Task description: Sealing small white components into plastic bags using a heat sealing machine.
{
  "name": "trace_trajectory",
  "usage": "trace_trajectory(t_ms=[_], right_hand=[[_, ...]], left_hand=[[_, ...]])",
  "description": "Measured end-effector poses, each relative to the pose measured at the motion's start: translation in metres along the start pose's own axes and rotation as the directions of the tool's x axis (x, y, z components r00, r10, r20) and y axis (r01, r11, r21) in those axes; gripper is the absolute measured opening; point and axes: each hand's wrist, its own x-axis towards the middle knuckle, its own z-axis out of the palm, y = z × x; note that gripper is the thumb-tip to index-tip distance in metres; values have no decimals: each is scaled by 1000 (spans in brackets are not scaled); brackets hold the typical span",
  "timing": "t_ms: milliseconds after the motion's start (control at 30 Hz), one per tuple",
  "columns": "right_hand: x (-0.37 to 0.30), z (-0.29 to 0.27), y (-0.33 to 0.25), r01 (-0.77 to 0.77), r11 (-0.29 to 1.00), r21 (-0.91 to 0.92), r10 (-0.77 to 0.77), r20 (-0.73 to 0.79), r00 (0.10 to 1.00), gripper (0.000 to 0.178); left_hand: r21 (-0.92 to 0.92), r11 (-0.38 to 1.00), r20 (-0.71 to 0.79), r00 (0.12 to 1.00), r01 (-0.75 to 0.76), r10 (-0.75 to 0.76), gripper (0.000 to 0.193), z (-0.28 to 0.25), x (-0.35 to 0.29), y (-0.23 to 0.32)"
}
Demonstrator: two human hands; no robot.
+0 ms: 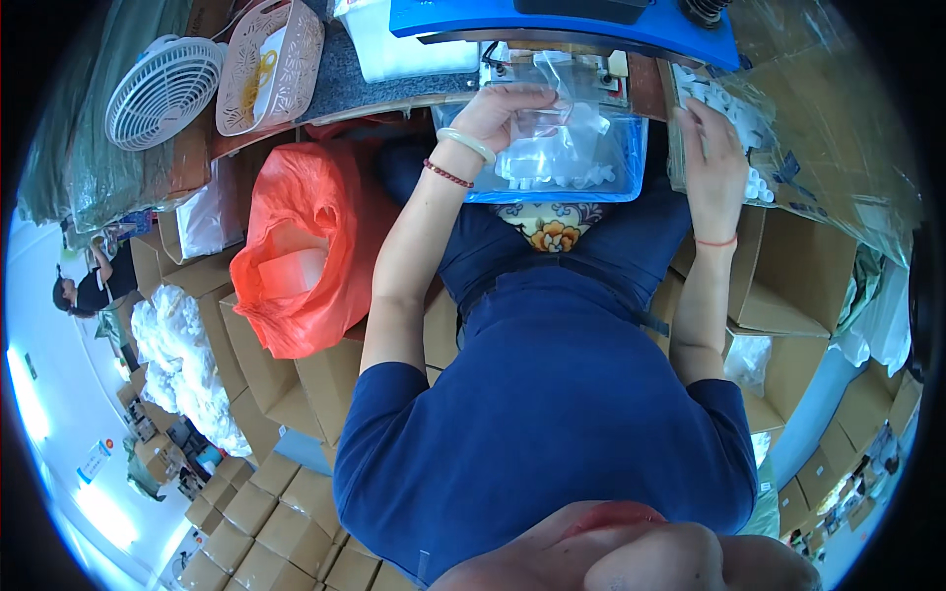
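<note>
My left hand (493, 110) has thumb and fingertips pinched together on a clear plastic bag (564, 120), which sits just right of those fingers. A pale bangle (468, 144) and a string of dark red beads (448, 174) circle that wrist. My right hand (711, 153) is well apart from it, palm down, its fingers spread and lightly curved; just under and beyond them lie white tube-like pieces (757, 185), and I cannot tell whether I touch any. A thin red cord (716, 242) rings that wrist.

Between my two hands, beneath the bag, is a blue tray (633, 163) with small whitish pieces (591, 177) in it. Nearer to me than the tray, a flowered cloth (554, 234) shows between my thighs. Beyond both hands stands a blue machine (473, 22).

Left of my left forearm, a red-orange plastic bag (335, 271) gapes. Ahead and to the left of that hand are a pale openwork basket (302, 74) and, farther left, a white fan (166, 94). Right of my right forearm is an open carton (793, 271). Far off to my left hand's side, a co-worker (116, 279) in dark clothing shows.
</note>
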Motion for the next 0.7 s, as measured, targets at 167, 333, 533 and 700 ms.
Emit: trace_trajectory(t_ms=[167,333,533,700], right_hand=[[12,28,90,86,975,-204,-90,-8,996,25],[15,41,101,162,971,-175,-157,43,987,38],[8,33,102,100,973,-209,-100,9,995,45],[1,40,102,88,983,-162,-93,-29,995,42]], left_hand=[[165,986,39,999,-14,8,30,17,10,-4],[403,882,197,964,-244,177,57,2,-16,-24],[931,-259,305,939,-258,161,74,-52,41,-124],[781,-597,299,949,-181,104,69,-143,134,-202]])
